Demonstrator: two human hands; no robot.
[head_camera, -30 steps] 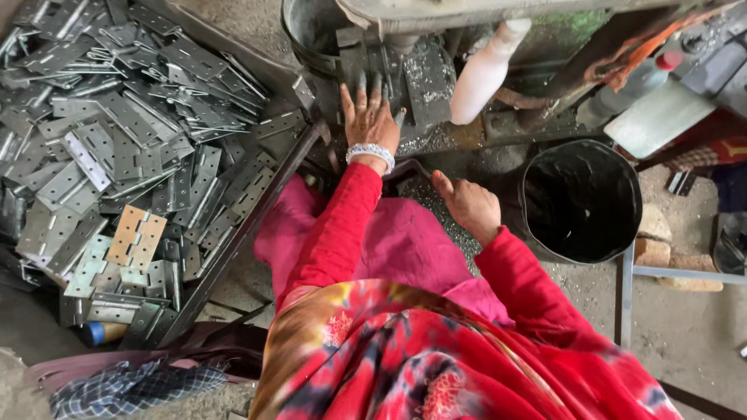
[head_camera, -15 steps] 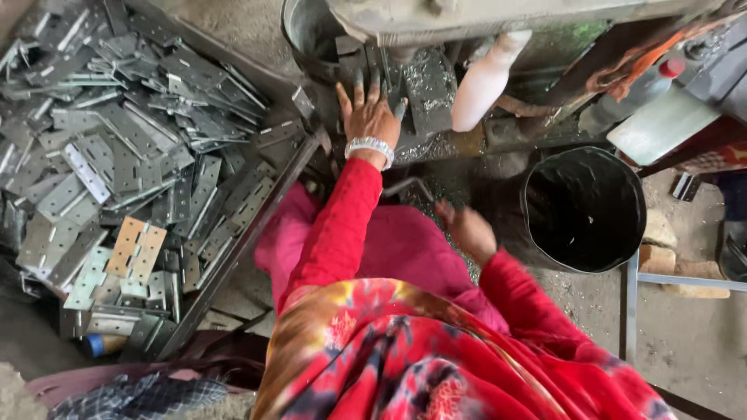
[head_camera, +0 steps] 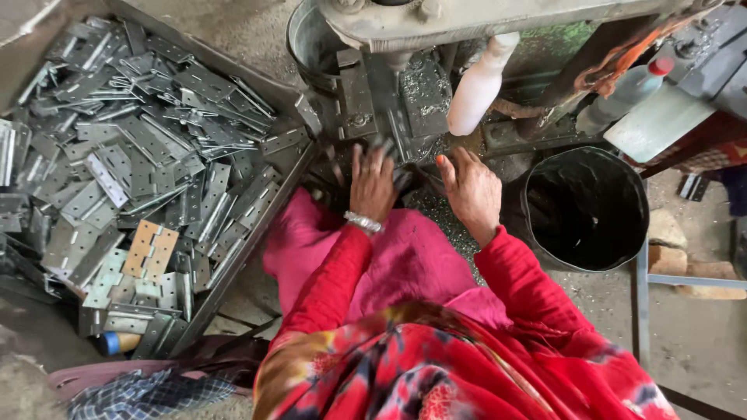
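My left hand [head_camera: 372, 185], with a white bangle at the wrist, lies palm down with its fingers apart and blurred, just below the grey machine bed [head_camera: 393, 117]. My right hand [head_camera: 473, 190] is close beside it, with the fingers curled down and the thumb pointing at a dark metal piece [head_camera: 412, 179] between the two hands. Whether either hand grips that piece is hidden. A flat hinge [head_camera: 402, 134] lies on the machine bed above the fingertips. Metal shavings cover the bed.
On the left, a big tray [head_camera: 257, 233] holds a heap of several grey hinges [head_camera: 148, 163]. A black bucket [head_camera: 585, 206] stands to the right of my right hand. A white bottle [head_camera: 478, 82] and a clear bottle [head_camera: 626, 93] lean by the machine. My lap is pink cloth.
My left hand drew back from the machine bed toward my body. My right hand rose from my lap and came up beside the left one.
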